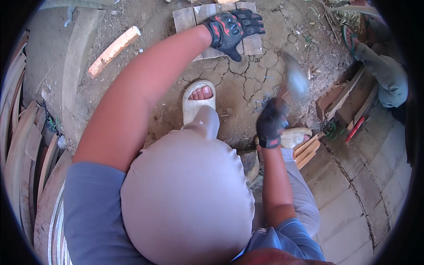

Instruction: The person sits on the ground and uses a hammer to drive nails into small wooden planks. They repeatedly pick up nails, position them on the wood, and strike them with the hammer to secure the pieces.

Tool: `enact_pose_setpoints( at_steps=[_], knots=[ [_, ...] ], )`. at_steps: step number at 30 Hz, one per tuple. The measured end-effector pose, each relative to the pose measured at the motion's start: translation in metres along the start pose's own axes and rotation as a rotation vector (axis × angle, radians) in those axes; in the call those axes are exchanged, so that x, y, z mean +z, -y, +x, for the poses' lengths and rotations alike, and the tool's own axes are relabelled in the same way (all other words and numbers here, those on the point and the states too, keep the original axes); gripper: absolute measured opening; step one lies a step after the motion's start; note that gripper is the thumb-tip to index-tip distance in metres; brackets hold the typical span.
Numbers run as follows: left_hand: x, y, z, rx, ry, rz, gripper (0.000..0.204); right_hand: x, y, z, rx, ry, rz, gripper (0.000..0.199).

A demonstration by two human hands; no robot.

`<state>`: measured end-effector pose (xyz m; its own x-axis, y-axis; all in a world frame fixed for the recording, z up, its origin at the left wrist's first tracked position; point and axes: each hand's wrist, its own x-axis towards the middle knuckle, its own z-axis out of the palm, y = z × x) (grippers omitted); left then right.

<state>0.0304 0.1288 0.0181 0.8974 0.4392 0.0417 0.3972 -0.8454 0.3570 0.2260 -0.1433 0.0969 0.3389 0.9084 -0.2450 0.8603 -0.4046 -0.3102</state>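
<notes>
My left hand (229, 31), in a black glove with red trim, lies flat with its fingers stretched out on a panel of weathered wooden boards (184, 20) on the ground. In the black glove of my right hand (271, 123), the fingers are wrapped round the handle of what looks like a hammer (295, 80). Its grey head is smeared by motion and sits above the ground, to the right of the panel. Several loose nails (261, 102) are scattered on the cracked earth just left of my right hand.
A cut wood piece (114, 52) lies left of the panel. Curved timber (26, 163) is stacked along the left side. Small wood strips (306, 152) lie beside my right foot. Another person's leg (383, 75) is at the upper right, above wood blocks (349, 99) and paving (349, 198).
</notes>
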Motion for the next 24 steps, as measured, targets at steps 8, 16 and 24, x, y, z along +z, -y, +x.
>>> enact_pose_setpoints(
  at_steps=[8,16,24],
  knots=[
    [0.015,-0.013,-0.006,0.014,-0.009,-0.065,0.109,-0.024,0.025,-0.010,-0.026,-0.029,0.186,0.041],
    [0.004,0.005,0.002,0.026,-0.030,-0.015,0.108,-0.008,0.006,-0.029,-0.043,-0.104,0.347,0.031],
    [-0.003,-0.002,-0.002,-0.017,0.019,-0.008,0.109,-0.025,0.033,0.008,0.055,-0.003,0.225,0.032]
  ],
)
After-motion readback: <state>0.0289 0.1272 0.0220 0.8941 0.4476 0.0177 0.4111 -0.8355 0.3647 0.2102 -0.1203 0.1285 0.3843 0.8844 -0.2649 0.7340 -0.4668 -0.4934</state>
